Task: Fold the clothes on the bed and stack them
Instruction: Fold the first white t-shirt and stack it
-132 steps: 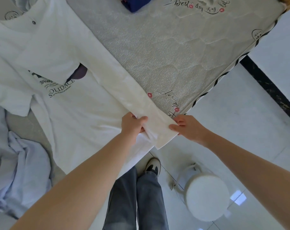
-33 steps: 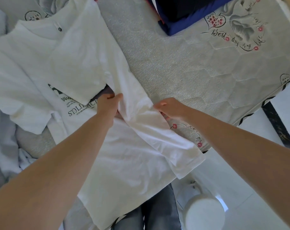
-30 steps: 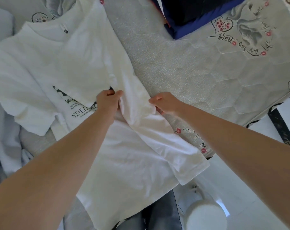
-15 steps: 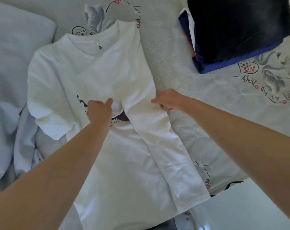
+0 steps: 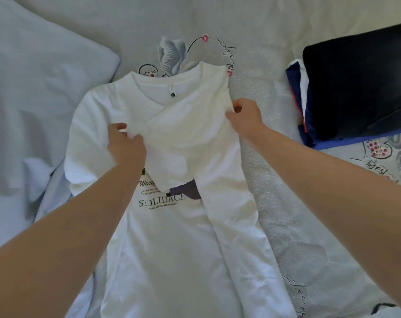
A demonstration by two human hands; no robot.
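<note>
The white T-shirt point(image 5: 172, 237) lay face up on the bed point(image 5: 275, 203), its right side and sleeve folded in over the chest. The left hand point(image 5: 126, 148) pinched the folded sleeve's edge with curled fingers; the right hand point(image 5: 246, 118) gripped the fold at the shoulder. Folded dark clothes point(image 5: 355, 88) were stacked to the right, a pale blue sheet point(image 5: 34, 99) bunched at left.

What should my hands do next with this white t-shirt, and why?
Probably press the folded-in sleeve flat and let go, then fold the other side. The left hand grips the sleeve edge over the chest of the white t-shirt, the right hand pinches the folded right edge, and the left sleeve lies unfolded.
</note>
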